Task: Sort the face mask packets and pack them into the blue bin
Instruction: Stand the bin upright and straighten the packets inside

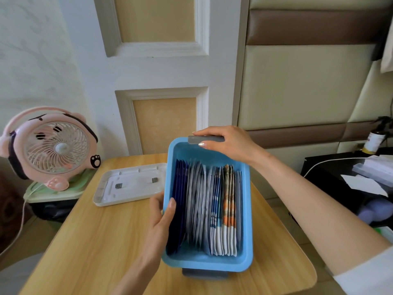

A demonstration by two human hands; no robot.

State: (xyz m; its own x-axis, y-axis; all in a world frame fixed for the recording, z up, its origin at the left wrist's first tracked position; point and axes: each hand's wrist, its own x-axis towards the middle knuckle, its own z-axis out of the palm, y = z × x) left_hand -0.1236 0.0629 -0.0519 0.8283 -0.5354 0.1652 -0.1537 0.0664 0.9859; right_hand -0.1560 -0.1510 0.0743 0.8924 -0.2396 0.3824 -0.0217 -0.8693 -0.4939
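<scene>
At far left, off the desk: pink fan [53, 145], upright on a pale green lidded container [70, 188], white cord [21, 220] trailing down from it.

On the desk [95, 241], left of centre: white lid [131, 184], lying flat, two small grey clips showing on its upper face, right edge just beside the blue bin.

Next, left hand [161, 211]: grasping the left wall of the blue bin [247, 209], thumb hooked over the rim to the inside, fingers against the outside.

Centre: blue bin on the desk, long axis running away from the viewer. Whether its far end is raised off the desk: cannot tell. Inside, face mask packets [208, 205] standing on edge in a row across the width: dark blue at left, silver-grey next, then white-and-blue, then orange-patterned, then grey against the right wall. Row filling most of the bin. Grey latch [204, 274] at the near end, partly hidden under the rim.

At the far end: right hand [225, 141], clasped on the grey handle [205, 139], fingers over the top, thumb beneath.

Far right, off the desk: black unit [319, 167] bearing white papers [365, 175]; brown bottle [374, 141] behind, label unreadable.
</scene>
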